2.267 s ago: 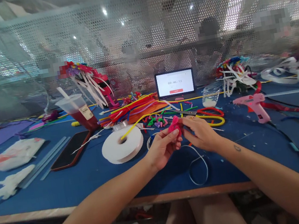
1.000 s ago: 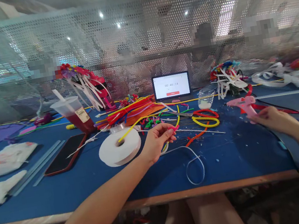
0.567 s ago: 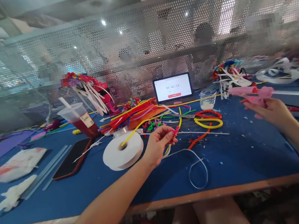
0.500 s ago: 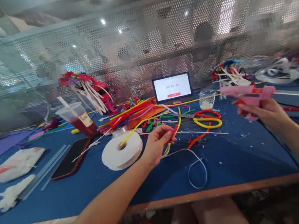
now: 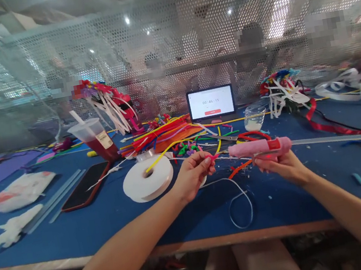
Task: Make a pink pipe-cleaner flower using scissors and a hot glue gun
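My left hand [image 5: 193, 177] pinches a little pink fuzzy stem [image 5: 213, 157]. My right hand [image 5: 279, 168] is closed around a pink glue gun [image 5: 260, 149]. I hold the gun on its side above the blue table [image 5: 318, 203], and its tip points at the pink stem, close to it. A long clear glue stick [image 5: 342, 138] pokes out the back. A white ribbon roll [image 5: 148, 180] sits just beside my left hand.
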Demonstrator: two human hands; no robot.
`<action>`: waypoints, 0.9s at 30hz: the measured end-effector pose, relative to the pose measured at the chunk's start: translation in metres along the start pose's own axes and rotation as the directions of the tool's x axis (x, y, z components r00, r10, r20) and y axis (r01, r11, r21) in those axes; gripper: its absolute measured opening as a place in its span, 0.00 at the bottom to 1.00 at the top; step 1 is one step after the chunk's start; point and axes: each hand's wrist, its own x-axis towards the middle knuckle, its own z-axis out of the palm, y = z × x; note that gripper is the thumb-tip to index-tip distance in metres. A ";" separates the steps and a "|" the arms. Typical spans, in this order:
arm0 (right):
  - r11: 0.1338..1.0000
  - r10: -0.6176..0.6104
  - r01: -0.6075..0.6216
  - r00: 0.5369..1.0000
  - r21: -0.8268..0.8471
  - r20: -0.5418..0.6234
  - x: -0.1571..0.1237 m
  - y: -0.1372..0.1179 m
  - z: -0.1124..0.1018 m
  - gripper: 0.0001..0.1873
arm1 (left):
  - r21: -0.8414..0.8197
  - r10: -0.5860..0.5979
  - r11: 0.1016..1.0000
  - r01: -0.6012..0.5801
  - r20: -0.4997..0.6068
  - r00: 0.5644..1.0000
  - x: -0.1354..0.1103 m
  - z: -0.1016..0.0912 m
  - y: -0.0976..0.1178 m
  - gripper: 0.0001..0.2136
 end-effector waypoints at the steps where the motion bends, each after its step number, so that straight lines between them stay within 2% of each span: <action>1: 1.000 0.007 -0.007 1.000 0.003 0.007 0.000 0.001 -0.001 0.11 | -0.007 -0.007 1.000 0.007 0.001 1.000 0.000 0.001 0.000 0.14; 9: 0.997 -0.038 0.042 0.997 -0.064 0.062 -0.003 -0.001 0.001 0.09 | -0.012 -0.023 1.000 0.023 0.014 1.000 -0.001 0.002 0.001 0.14; 15: 0.996 -0.057 0.058 0.998 -0.073 0.025 -0.003 -0.001 0.001 0.09 | -0.013 -0.032 0.999 0.032 0.010 0.999 -0.003 0.003 0.002 0.13; 19: 0.985 -0.127 0.131 0.991 -0.115 0.039 -0.003 0.002 -0.001 0.12 | -0.013 -0.038 0.999 0.038 0.012 0.999 -0.002 0.003 0.001 0.13; 27: 0.957 -0.224 0.233 0.972 -0.170 0.072 -0.002 0.006 -0.005 0.09 | -0.025 -0.034 0.999 0.034 0.010 0.999 -0.002 0.002 0.001 0.12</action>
